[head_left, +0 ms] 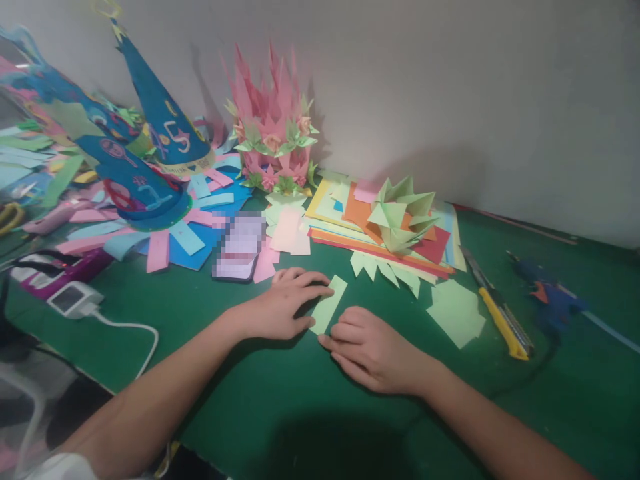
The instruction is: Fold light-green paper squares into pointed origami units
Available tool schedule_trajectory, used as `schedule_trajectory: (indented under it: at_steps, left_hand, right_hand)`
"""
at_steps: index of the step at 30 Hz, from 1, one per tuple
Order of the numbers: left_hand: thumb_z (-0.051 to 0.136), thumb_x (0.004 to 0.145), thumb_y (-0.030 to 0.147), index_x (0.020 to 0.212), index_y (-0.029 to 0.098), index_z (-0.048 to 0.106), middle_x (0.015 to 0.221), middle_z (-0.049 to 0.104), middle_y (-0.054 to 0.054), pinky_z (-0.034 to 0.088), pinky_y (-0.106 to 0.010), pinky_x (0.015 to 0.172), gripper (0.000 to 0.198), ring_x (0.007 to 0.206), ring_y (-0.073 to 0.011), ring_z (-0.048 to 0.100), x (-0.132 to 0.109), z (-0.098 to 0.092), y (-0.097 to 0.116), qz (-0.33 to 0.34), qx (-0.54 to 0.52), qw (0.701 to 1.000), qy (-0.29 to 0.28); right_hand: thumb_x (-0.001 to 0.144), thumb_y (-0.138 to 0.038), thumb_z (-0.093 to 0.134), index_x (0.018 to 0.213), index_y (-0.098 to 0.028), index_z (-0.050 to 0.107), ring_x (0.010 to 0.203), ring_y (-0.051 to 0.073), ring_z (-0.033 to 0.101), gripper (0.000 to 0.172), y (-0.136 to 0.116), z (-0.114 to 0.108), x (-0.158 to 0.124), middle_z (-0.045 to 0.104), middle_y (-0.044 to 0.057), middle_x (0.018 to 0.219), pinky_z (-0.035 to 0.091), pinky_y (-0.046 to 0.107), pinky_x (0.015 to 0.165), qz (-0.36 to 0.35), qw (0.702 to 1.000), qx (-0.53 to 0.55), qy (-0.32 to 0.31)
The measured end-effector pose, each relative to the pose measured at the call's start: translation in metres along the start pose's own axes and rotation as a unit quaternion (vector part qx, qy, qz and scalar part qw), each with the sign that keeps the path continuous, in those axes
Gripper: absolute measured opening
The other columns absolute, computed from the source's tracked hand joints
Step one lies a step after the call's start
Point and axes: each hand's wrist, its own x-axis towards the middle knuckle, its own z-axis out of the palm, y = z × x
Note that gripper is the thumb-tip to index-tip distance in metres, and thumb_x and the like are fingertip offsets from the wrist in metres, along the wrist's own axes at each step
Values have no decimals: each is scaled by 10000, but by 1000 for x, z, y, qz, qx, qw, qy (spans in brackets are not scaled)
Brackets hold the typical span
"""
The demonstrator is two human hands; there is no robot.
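A light green paper strip [329,304] lies slanted on the green tabletop [270,393]. My left hand [285,303] rests along its left side, fingers apart, with fingertips touching the paper's edge. At the strip's lower end is my right hand [367,350], its fingers curled together and one fingertip at the paper's bottom corner; whether it grips the paper is hidden. Several green paper squares [457,312] lie to the right. Behind the hands, pointed green pieces [387,268] stick out by a paper stack [320,200] that bears a folded green paper form [403,215].
A phone [240,247] and pale pink papers [287,230] lie beyond my left hand. Blue cone hats [163,110] and a pink paper crown [273,127] stand behind. At right are a yellow cutter [503,323] and a blue glue gun [553,300]; a charger [75,299] sits left.
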Motion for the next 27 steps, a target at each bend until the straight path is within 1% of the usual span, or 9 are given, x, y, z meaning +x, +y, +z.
schedule_trajectory:
  at_steps: [6, 8, 10, 13, 15, 18, 21, 24, 27]
  left_hand:
    - [557, 770, 208, 1258, 250, 480, 1271, 493, -71, 296, -433, 969, 496, 1139, -267, 410, 2, 0, 1, 21, 13, 999, 21]
    - [554, 782, 214, 1308, 240, 420, 1270, 501, -82, 311, -421, 963, 543, 1141, -261, 426, 3, 2, 1, 26, -5, 999, 23]
    - [550, 792, 200, 1363, 233, 334, 1253, 520, -85, 325, -406, 965, 611, 1135, -247, 449, 3, 5, 1, 28, -31, 999, 28]
    - [543, 814, 180, 1399, 235, 249, 1194, 561, -76, 345, -383, 966, 658, 1091, -216, 503, 4, 9, 2, 23, -66, 997, 41]
    - [568, 828, 221, 1406, 243, 234, 1191, 566, -81, 360, -383, 963, 667, 1077, -215, 525, 4, 11, 2, 18, -80, 996, 42]
    - [679, 774, 351, 1420, 255, 211, 1280, 510, -119, 370, -421, 968, 804, 1139, -260, 493, 5, 12, 3, 17, -88, 995, 33]
    - [743, 706, 393, 1440, 277, 162, 1371, 405, -142, 367, -464, 977, 943, 1217, -298, 420, 5, 11, 3, 15, -93, 995, 37]
    - [744, 708, 380, 1448, 293, 137, 1380, 363, -139, 374, -474, 975, 960, 1211, -292, 415, 5, 11, 4, 11, -100, 994, 38]
    - [743, 715, 365, 1446, 296, 137, 1359, 371, -132, 377, -476, 976, 952, 1181, -283, 433, 5, 11, 4, 11, -102, 994, 27]
  right_hand:
    - [921, -198, 453, 1035, -192, 645, 856, 174, 520, 224, 9, 5, -4, 601, 71, 912, 416, 355, 803, 62, 995, 41, 68]
    - [924, -185, 455, 1075, -195, 625, 886, 182, 527, 227, 14, 6, -5, 607, 79, 945, 428, 346, 793, 101, 989, 20, 105]
    - [926, -187, 458, 1150, -191, 586, 903, 192, 531, 258, 17, 7, -5, 608, 92, 987, 439, 344, 782, 122, 986, 3, 117]
    - [932, -197, 444, 1183, -201, 566, 910, 201, 535, 279, 20, 8, -4, 596, 100, 1004, 449, 346, 774, 134, 985, -15, 108]
    - [927, -202, 450, 1179, -207, 572, 939, 210, 529, 280, 20, 9, -4, 582, 103, 1023, 448, 357, 792, 145, 984, -27, 102]
    - [910, -236, 484, 1245, -212, 535, 1010, 237, 502, 340, 19, 8, -3, 550, 118, 1122, 440, 397, 849, 175, 979, -48, 88]
    - [911, -263, 487, 1284, -234, 510, 1029, 249, 483, 375, 18, 6, -2, 516, 120, 1209, 428, 433, 883, 193, 977, -61, 64]
    - [919, -262, 475, 1211, -229, 564, 1029, 248, 480, 306, 17, 4, -1, 517, 113, 1226, 416, 446, 890, 200, 977, -53, 59]
    - [923, -266, 478, 1126, -217, 608, 1021, 235, 499, 247, 18, 5, -2, 551, 106, 1190, 420, 422, 874, 190, 978, -44, 78]
